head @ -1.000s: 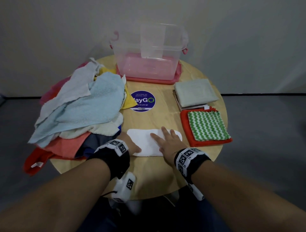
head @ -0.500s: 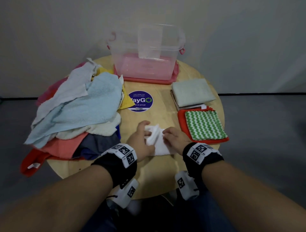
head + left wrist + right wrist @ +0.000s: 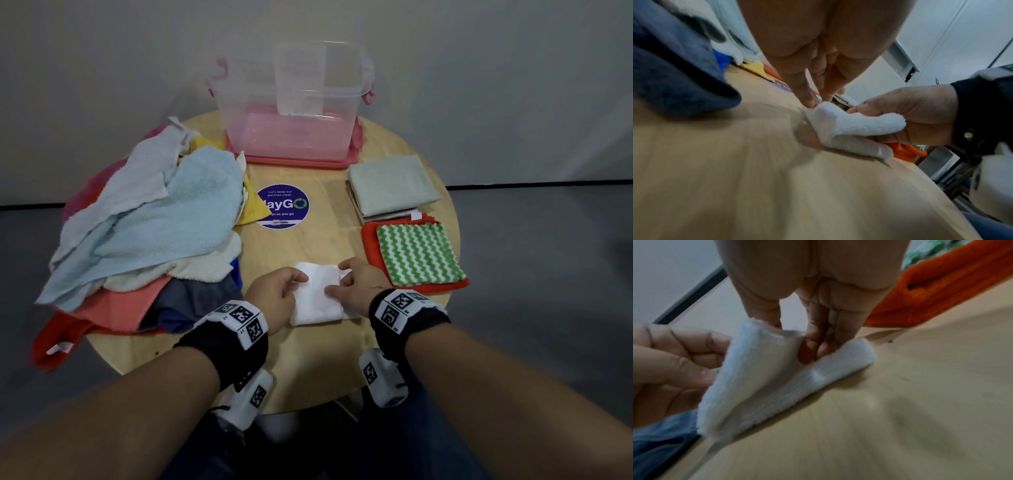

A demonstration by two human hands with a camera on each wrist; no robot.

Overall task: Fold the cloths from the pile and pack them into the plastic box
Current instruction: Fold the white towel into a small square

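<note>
Left hand [image 3: 278, 297] pinching the left edge of a small white cloth [image 3: 317, 297], thumb and curled fingers closed on the fabric; right hand [image 3: 356, 287] gripping the right edge the same way, fingertips tucked into the crease as seen from the right wrist. Cloth lying at about 6 o'clock on the round table [image 3: 308, 370], near the front rim, with the loose pile of cloths [image 3: 147, 233] at 9 o'clock, two stacks of folded cloths [image 3: 404, 236] at 3 o'clock and the plastic box [image 3: 291, 113] at 12 o'clock, well apart from the hands. Probably mid-fold: one flap raised off the wood and being brought across, not yet laid flat. Next, most likely, bringing the raised flap down so the edges meet, pressing it flat, then carrying it to a stack or the box. Long axis of the half-folded cloth running roughly from 6 to 12 o'clock, raised flap toward the right hand; exact fold count hard to tell.
</note>
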